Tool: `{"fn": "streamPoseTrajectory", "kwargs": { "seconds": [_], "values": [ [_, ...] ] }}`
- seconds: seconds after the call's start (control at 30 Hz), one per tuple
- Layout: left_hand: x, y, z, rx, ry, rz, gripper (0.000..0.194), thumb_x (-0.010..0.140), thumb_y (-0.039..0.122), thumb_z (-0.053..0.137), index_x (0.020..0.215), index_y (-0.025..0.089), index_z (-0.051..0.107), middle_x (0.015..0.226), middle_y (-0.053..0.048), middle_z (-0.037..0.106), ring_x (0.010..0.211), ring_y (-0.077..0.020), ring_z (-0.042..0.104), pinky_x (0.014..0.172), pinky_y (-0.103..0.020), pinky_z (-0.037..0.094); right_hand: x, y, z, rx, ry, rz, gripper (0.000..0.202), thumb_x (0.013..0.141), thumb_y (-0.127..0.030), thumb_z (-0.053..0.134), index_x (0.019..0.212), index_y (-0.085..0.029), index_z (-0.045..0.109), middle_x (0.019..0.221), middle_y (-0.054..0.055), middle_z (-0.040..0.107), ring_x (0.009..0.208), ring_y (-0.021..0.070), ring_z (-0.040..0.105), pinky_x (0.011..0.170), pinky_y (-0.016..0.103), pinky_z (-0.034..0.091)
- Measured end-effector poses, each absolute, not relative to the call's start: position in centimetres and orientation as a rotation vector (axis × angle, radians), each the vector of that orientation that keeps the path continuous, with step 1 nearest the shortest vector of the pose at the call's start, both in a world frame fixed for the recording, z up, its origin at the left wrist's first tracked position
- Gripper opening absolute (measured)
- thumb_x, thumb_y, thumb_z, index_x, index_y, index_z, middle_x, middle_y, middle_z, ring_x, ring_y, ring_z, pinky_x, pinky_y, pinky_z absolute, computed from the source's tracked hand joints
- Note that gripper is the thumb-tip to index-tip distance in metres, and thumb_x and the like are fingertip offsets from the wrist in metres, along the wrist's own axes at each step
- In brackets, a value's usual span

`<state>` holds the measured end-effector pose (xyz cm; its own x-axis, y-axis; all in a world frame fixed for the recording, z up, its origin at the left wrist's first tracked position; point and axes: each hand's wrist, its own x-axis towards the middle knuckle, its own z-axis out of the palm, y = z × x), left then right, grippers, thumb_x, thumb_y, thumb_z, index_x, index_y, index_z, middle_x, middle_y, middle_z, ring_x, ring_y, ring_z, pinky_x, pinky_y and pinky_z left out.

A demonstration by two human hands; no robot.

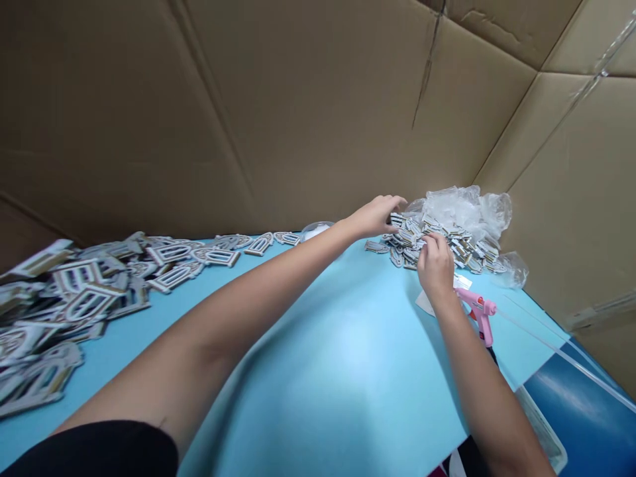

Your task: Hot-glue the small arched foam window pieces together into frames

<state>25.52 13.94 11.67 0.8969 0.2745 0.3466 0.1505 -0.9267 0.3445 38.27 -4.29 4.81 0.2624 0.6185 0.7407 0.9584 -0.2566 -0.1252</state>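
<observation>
Both arms reach to a heap of small grey-and-white window-shaped pieces (410, 238) at the back right of the table. My left hand (378, 215) is at the heap's left end, thumb and fingers apart, with pieces showing in and beside the gap. On the heap's near side, my right hand (437, 265) has its fingers bent together against the pieces; the fingertips are partly hidden, so what they pinch is unclear. Just right of that wrist lies a pink glue gun (479, 308), and a white paper (424, 303) lies partly under the forearm.
Larger arched window pieces (89, 301) are heaped at the left and trail along the back. Clear plastic bags (462, 209) sit behind the small pieces. A round clear dish (318, 229) stands behind my left forearm. Cardboard walls (308, 112) enclose the light-blue table (342, 358).
</observation>
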Motion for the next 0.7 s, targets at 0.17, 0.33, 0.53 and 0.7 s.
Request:
{"fn": "streamPoseTrajectory", "kwargs": {
  "seconds": [0.17, 0.33, 0.53, 0.7],
  "values": [
    [15.0, 9.7, 8.7, 2.788, 0.369, 0.517, 0.044, 0.092, 0.026, 0.069, 0.134, 0.021, 0.058, 0.127, -0.008, 0.069, 0.117, -0.0235, 0.063, 0.104, -0.034, 0.048, 36.5, -4.3, 4.6, -1.720, -1.664, -0.721, 0.030, 0.095, -0.016, 0.043, 0.104, -0.013, 0.072, 0.107, 0.018, 0.071, 0.098, 0.0262, 0.067, 0.088, 0.036, 0.054],
    [3.4, 10.2, 7.2, 2.838, 0.785, 0.332, 0.022, 0.094, 0.029, 0.073, 0.115, 0.028, 0.071, 0.113, 0.001, 0.074, 0.110, -0.0176, 0.067, 0.100, -0.030, 0.052, 34.0, -3.6, 4.1, -1.447, -1.790, -0.690, 0.021, 0.093, -0.018, 0.051, 0.094, -0.016, 0.072, 0.096, 0.014, 0.072, 0.080, 0.0256, 0.067, 0.069, 0.035, 0.052],
    [-8.9, 14.7, 7.5, 2.696, 1.688, 0.452, 0.042, 0.100, 0.038, 0.067, 0.136, 0.017, 0.059, 0.142, -0.013, 0.057, 0.127, -0.0307, 0.059, 0.107, -0.056, 0.051, 31.7, -3.2, 3.1, -1.334, -1.957, -0.810, 0.020, 0.097, -0.019, 0.050, 0.094, -0.016, 0.070, 0.098, 0.011, 0.073, 0.078, 0.0227, 0.070, 0.065, 0.032, 0.052],
    [-7.9, 16.1, 6.1, 2.704, 1.668, 0.340, 0.045, 0.100, 0.040, 0.067, 0.139, 0.019, 0.058, 0.148, -0.013, 0.054, 0.132, -0.0321, 0.056, 0.110, -0.058, 0.048, 30.6, -2.8, 2.4, -1.296, -2.016, -0.768, 0.022, 0.099, -0.019, 0.048, 0.095, -0.015, 0.070, 0.097, 0.011, 0.072, 0.078, 0.0232, 0.071, 0.070, 0.034, 0.055]
  ]
}}
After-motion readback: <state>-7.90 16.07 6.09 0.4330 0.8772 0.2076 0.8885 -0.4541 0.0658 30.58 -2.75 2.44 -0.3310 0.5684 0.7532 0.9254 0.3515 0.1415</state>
